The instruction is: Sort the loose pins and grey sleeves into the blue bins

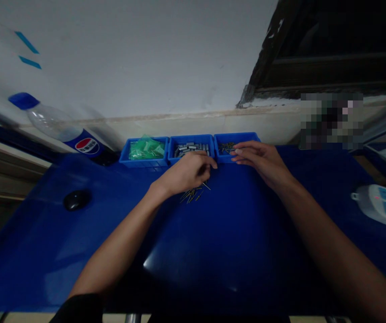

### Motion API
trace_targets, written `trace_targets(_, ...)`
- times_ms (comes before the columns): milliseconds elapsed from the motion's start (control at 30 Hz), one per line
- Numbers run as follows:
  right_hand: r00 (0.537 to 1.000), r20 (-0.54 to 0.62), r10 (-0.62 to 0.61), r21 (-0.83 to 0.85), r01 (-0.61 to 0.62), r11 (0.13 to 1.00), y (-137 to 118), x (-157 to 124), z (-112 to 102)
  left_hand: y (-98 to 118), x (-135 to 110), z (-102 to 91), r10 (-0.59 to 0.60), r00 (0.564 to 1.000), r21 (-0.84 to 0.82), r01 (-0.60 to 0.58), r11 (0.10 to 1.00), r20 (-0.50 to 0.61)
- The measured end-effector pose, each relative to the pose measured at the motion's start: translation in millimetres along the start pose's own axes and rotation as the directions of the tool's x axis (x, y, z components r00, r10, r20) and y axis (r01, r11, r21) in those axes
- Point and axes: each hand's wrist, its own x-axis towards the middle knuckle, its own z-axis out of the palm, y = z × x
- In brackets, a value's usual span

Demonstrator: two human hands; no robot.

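Observation:
My left hand (193,170) is curled in front of the middle blue bin (193,160), its fingers closed and whatever they hold hidden. That bin contains several small grey metal cylinders (192,147). Just beneath the hand, a loose pile of thin brass-coloured pins (191,194) lies on the table. My right hand (263,159) reaches over the front edge of the right blue bin (238,136), fingers stretched out and slightly apart. Dark, thin pins (225,147) show inside that bin. Nothing can be made out between the right fingers.
Left of the middle bin stands a blue bin (145,163) with green plastic bags (147,147). A Pepsi bottle (68,132) leans at the far left, above a black mouse-shaped object (75,200). A white power strip (384,204) lies right on the blue tabletop (209,251). The wall (152,58) rises behind.

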Motion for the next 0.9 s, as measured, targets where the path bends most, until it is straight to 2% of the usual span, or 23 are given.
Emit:
trace_targets(100, 0.993, 0.114, 0.012, -0.060, -0.005, 0.998, -0.8, -1.6, 0.7, 1.4, 0.7, -1.4, -0.072, 0.989, -0.165, 0.050, 0.985, -0.129)
trace_targets(167, 0.978, 0.206, 0.036, -0.098, -0.016, 0.995, -1.5, -3.2, 1.8, -0.6, 0.8, 0.5, -0.118, 0.978, -0.292, 0.063, 0.954, -0.173)
trace_targets(267, 0.949, 0.305, 0.081, -0.090, -0.056, 0.994, -1.9, -5.5, 4.2, -5.3, 1.2, 3.4, -0.169, 0.973, -0.430, 0.085, 0.899, -0.160)
trace_targets(400, 0.930, 0.351, 0.112, -0.068, -0.094, 0.993, -0.6, -7.3, 7.6, -6.9, 2.4, 4.0, -0.197, 0.974, -0.492, 0.119, 0.863, -0.111)
trace_targets(633, 0.939, 0.325, 0.110, -0.041, -0.103, 0.994, 2.3, -10.0, 16.1, -3.3, 2.2, 7.8, -0.175, 0.978, -0.450, 0.105, 0.887, -0.118)
trace_targets(767, 0.961, 0.270, 0.068, -0.075, -0.049, 0.996, 0.6, -9.5, 16.9, -6.5, 0.0, 4.9, -0.144, 0.983, -0.311, 0.103, 0.945, -0.113)
trace_targets(833, 0.987, 0.161, 0.013, -0.048, -0.005, 0.999, -0.4, -7.7, 14.4, -7.5, -2.4, 2.0, -0.104, 0.994, -0.179, 0.096, 0.979, -0.034)
trace_targets(900, 0.998, 0.045, -0.050, -0.018, 0.051, 0.999, -1.2, -5.6, 10.6, -6.2, -4.9, 0.6, -0.065, 0.991, -0.071, 0.074, 0.995, 0.121)
